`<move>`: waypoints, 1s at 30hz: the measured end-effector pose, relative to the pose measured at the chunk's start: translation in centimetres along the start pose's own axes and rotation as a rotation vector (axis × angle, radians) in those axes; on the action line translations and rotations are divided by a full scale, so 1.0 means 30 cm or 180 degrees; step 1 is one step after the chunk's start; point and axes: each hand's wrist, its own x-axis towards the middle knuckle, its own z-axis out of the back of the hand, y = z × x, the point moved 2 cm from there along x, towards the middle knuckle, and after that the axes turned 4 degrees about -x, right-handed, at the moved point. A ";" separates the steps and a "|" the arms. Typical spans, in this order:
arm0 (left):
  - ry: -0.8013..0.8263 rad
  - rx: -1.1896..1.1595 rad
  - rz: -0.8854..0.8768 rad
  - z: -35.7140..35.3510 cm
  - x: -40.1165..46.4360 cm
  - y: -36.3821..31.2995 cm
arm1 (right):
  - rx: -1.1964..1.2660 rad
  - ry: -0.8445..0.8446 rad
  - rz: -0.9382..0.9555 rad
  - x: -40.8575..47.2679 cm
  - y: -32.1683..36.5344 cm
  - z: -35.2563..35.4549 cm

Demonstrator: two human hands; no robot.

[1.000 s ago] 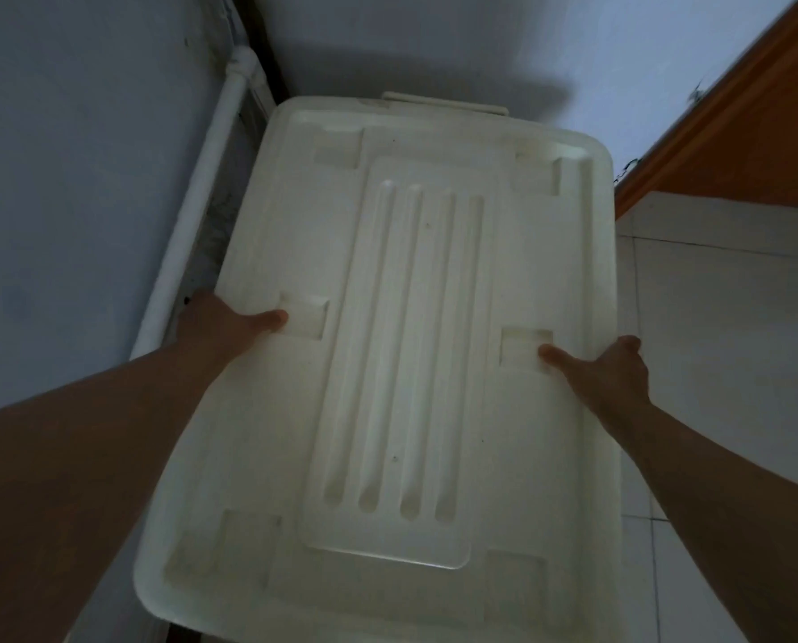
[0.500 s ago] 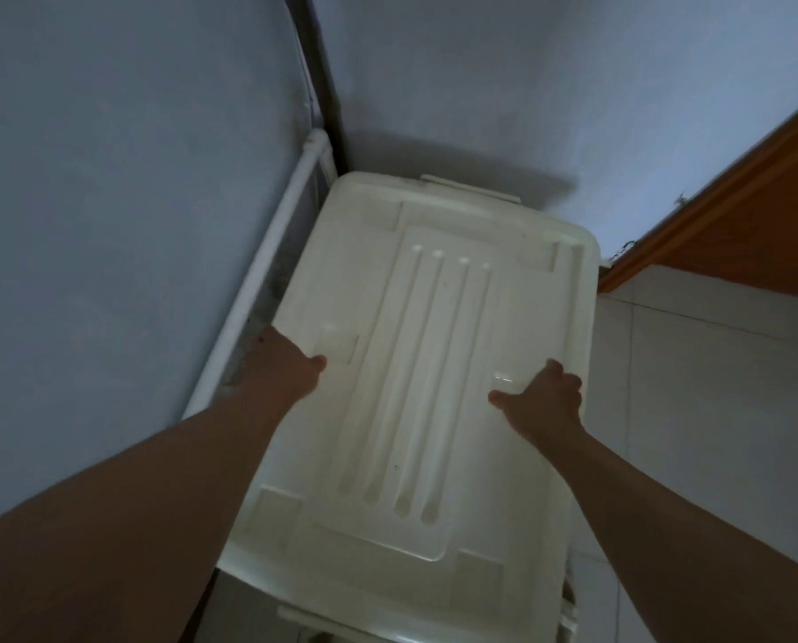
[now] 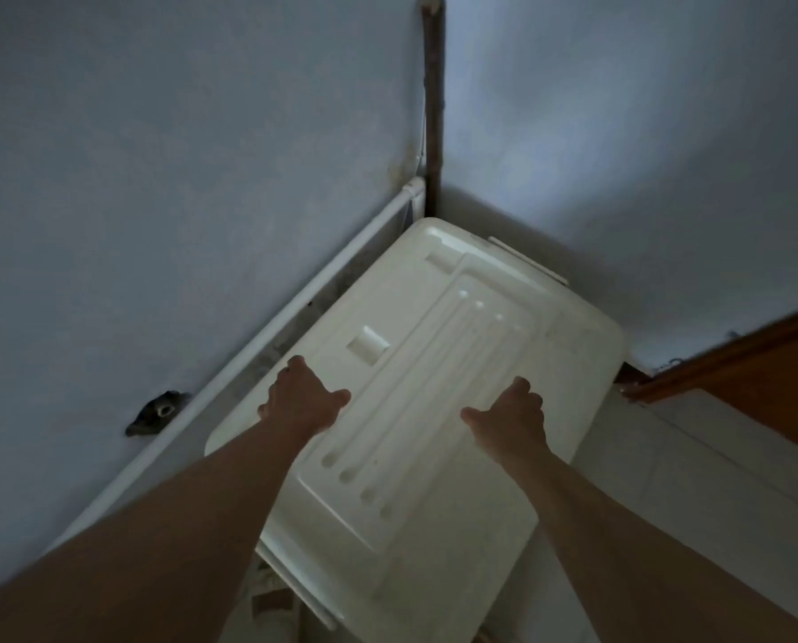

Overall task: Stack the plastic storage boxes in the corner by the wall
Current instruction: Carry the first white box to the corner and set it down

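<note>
From up here I see one white box (image 3: pixel 434 387), lid up, with its far end pushed into the corner where the two walls (image 3: pixel 179 155) meet, alongside the white pipe (image 3: pixel 295 313) that runs down the left wall. My left hand (image 3: pixel 302 401) rests on the lid near its left edge, fingers (image 3: pixel 295 364) spread and draped over the rim rather than clamped on anything. My right hand (image 3: pixel 510 410) lies flat on the lid toward its right side, fingers loose and slightly curled, gripping nothing that I can make out. I judge the box is already placed, or nearly so. Its near end sits over something lower: a second rim (image 3: pixel 295 582) shows beneath it at the bottom of the view, which suggests it rides on another box, though I cannot tell how squarely. The top box looks a little skewed to the pipe, so a small nudge to square it may remain. Whether more boxes wait to be stacked, I cannot see; the tiled floor (image 3: pixel 666 480) to the right shows none.
</note>
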 end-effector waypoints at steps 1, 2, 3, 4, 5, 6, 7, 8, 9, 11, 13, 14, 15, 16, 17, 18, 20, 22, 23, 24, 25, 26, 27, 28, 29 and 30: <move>0.0001 -0.0069 0.0055 -0.012 -0.038 0.006 | -0.0029 0.0030 0.0055 -0.007 -0.009 0.014; 0.0001 -0.0135 0.0119 -0.026 -0.077 0.013 | -0.0072 0.0067 0.0108 -0.018 -0.021 0.026; 0.0007 -0.0187 0.0155 -0.039 -0.110 0.018 | -0.0107 0.0084 0.0146 -0.026 -0.031 0.034; 0.0016 -0.0229 0.0185 -0.053 -0.145 0.025 | -0.0145 0.0100 0.0168 -0.037 -0.044 0.041; 0.0035 -0.0258 0.0205 -0.067 -0.173 0.032 | -0.0188 0.0115 0.0179 -0.047 -0.056 0.044; 0.0058 -0.0290 0.0218 -0.079 -0.197 0.041 | -0.0220 0.0138 0.0180 -0.057 -0.066 0.046; 0.0075 -0.0342 0.0246 -0.089 -0.224 0.054 | -0.0246 0.0176 0.0191 -0.073 -0.075 0.046; 0.0089 -0.0393 0.0259 -0.097 -0.243 0.065 | -0.0258 0.0208 0.0205 -0.085 -0.083 0.046; 0.0104 -0.0435 0.0270 -0.103 -0.263 0.078 | -0.0282 0.0237 0.0228 -0.100 -0.091 0.043; 0.0140 -0.0471 0.0297 -0.109 -0.294 0.103 | -0.0332 0.0258 0.0253 -0.127 -0.103 0.038; 0.0149 -0.0489 0.0305 -0.109 -0.316 0.124 | -0.0317 0.0249 0.0252 -0.150 -0.110 0.036; 0.0139 -0.0489 0.0303 -0.106 -0.318 0.128 | -0.0307 0.0243 0.0269 -0.155 -0.109 0.037; 0.0136 -0.0501 0.0283 -0.106 -0.329 0.137 | -0.0315 0.0223 0.0289 -0.168 -0.113 0.037; 0.0127 -0.0517 0.0261 -0.105 -0.332 0.143 | -0.0327 0.0201 0.0310 -0.176 -0.113 0.038; 0.0126 -0.0549 0.0247 -0.107 -0.338 0.151 | -0.0354 0.0189 0.0328 -0.185 -0.116 0.039; 0.0129 -0.0576 0.0245 -0.110 -0.347 0.161 | -0.0387 0.0191 0.0352 -0.198 -0.120 0.039; 0.0132 -0.0587 0.0244 -0.115 -0.364 0.176 | -0.0445 0.0203 0.0435 -0.217 -0.132 0.041; 0.0141 -0.0610 0.0281 -0.123 -0.374 0.195 | -0.0546 0.0216 0.0512 -0.227 -0.142 0.044; 0.0140 -0.0631 0.0304 -0.126 -0.378 0.202 | -0.0595 0.0218 0.0541 -0.225 -0.147 0.046; 0.0127 -0.0637 0.0318 -0.131 -0.380 0.207 | -0.0641 0.0216 0.0565 -0.219 -0.150 0.048; 0.0120 -0.0622 0.0332 -0.136 -0.383 0.212 | -0.0683 0.0213 0.0582 -0.212 -0.154 0.049; 0.0118 -0.0604 0.0348 -0.143 -0.384 0.214 | -0.0717 0.0210 0.0595 -0.203 -0.157 0.048; 0.0121 -0.0614 0.0376 -0.152 -0.387 0.217 | -0.0748 0.0218 0.0614 -0.191 -0.160 0.046; 0.0123 -0.0651 0.0396 -0.162 -0.390 0.217 | -0.0778 0.0228 0.0645 -0.178 -0.162 0.043; 0.0132 -0.0697 0.0413 -0.173 -0.394 0.215 | -0.0800 0.0237 0.0682 -0.163 -0.164 0.042; 0.0135 -0.0751 0.0440 -0.186 -0.401 0.208 | -0.0825 0.0261 0.0729 -0.145 -0.166 0.041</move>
